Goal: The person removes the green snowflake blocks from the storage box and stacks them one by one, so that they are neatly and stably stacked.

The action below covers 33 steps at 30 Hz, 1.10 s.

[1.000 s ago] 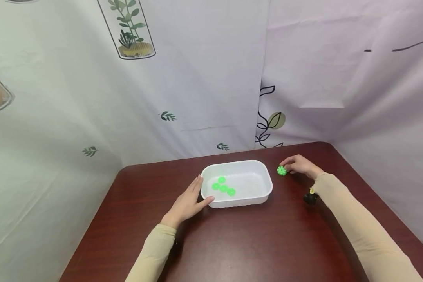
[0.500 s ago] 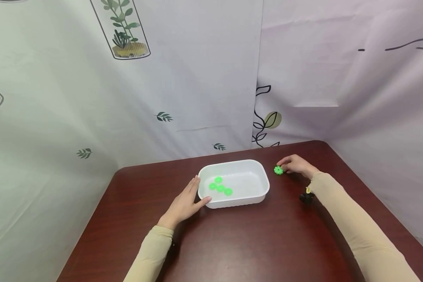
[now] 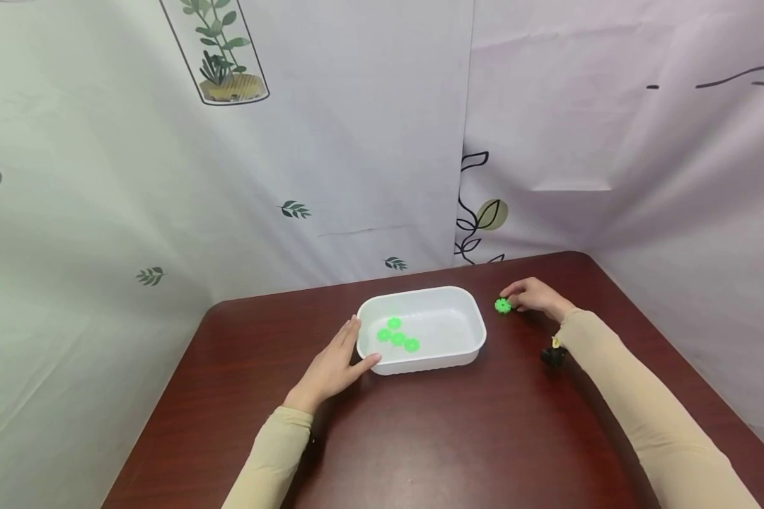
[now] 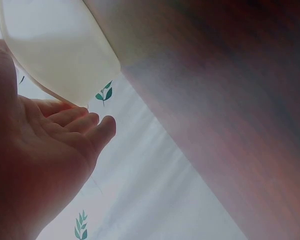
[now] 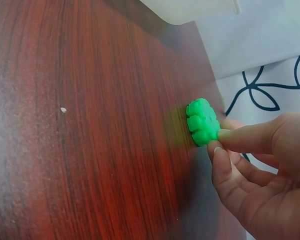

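My right hand (image 3: 537, 297) is at the back right of the table and pinches a bright green flower-shaped plastic piece (image 3: 502, 306) between thumb and fingers. In the right wrist view the green piece (image 5: 202, 122) looks thick with scalloped edges, close to the tabletop. Left of it stands a white rectangular tray (image 3: 436, 364), with several flat green flower-shaped pieces (image 3: 397, 339) lying in its left part. My left hand (image 3: 327, 371) rests against the tray's left end, fingers extended along the side and thumb at the front rim. In the left wrist view the fingertips touch the outer wall.
The dark red-brown wooden table (image 3: 446, 438) ends at the back against white cloth (image 3: 369, 141) printed with plants. Another cloth hangs along each side. A small black object (image 3: 552, 355) with a yellow part is by my right wrist. A tiny white speck (image 5: 63, 110) lies on the wood.
The head view has shifted slightly, so everything appears a little further left. Both hands, the tray and the green pieces keep nearly the same places relative to each other.
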Tool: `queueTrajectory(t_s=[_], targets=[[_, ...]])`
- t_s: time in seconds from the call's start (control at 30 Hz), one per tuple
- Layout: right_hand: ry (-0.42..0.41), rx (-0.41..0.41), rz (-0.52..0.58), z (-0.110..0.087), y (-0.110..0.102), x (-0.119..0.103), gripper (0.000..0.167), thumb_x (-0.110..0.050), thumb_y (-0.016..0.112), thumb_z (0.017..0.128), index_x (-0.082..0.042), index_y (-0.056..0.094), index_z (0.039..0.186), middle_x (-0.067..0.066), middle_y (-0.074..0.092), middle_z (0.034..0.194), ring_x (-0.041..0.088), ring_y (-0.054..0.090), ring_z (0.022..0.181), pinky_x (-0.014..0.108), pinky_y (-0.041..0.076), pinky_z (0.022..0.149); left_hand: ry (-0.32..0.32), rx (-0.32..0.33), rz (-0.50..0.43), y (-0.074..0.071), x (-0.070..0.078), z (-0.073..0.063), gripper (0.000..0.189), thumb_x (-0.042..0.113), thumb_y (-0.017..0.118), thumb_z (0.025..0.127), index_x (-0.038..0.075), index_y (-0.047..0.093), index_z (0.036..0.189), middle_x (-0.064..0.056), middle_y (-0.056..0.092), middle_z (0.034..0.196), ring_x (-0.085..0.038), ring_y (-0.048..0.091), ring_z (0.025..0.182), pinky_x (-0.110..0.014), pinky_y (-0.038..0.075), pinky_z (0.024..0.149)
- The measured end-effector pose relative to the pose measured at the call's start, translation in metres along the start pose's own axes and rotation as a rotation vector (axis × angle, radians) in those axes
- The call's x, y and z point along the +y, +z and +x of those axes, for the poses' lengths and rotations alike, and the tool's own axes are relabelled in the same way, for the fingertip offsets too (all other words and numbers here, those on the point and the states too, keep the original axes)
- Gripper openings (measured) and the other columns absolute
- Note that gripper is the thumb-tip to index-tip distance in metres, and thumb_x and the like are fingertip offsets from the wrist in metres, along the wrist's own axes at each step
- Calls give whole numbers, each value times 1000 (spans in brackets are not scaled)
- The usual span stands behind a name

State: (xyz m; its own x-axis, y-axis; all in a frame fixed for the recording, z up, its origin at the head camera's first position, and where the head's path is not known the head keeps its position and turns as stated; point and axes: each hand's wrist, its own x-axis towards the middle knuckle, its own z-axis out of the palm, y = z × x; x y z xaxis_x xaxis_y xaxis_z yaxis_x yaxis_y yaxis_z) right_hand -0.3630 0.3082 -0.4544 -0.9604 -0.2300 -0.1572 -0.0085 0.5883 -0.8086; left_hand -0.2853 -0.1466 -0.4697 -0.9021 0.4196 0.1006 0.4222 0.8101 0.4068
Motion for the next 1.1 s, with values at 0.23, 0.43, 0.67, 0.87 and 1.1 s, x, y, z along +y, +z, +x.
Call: queueTrajectory(t_s=[0.23,0.43,0.67,0.87,1.1], targets=[[4,10,-11,-2,1,0,31,3,53,95,17,62,122,25,65,111,22,62,87,32,57,76,-13,-12,4,1,0,0,98,69,52,94,5,21,161,-10,17,167,-21,17,153,-45,27,119],[-18,6,-63,-3,0,-1,33,1,53,96,16,60,125,28,64,115,28,63,91,36,57,78,-14,-14,2,1,0,1,98,69,53,94,5,20,161,-11,17,167,-21,17,153,-45,28,118],[-180,-54,-305,3,1,2,48,-5,74,84,9,61,128,25,65,115,34,63,99,47,54,85,-3,-12,-7,-2,1,1,98,68,53,94,3,21,160,-15,19,166,-23,18,153,-46,27,118],[-235,-35,-380,2,1,2,49,-9,80,82,9,64,124,24,66,110,36,63,97,51,53,85,13,16,-12,-2,3,0,96,65,57,95,1,24,159,-16,21,165,-27,21,152,-48,29,117],[-247,-5,-382,-1,2,5,40,-10,80,83,7,69,117,16,70,103,33,63,96,49,52,84,-8,-8,4,-2,3,0,97,67,54,94,3,22,160,-14,19,166,-25,19,153,-46,28,118]])
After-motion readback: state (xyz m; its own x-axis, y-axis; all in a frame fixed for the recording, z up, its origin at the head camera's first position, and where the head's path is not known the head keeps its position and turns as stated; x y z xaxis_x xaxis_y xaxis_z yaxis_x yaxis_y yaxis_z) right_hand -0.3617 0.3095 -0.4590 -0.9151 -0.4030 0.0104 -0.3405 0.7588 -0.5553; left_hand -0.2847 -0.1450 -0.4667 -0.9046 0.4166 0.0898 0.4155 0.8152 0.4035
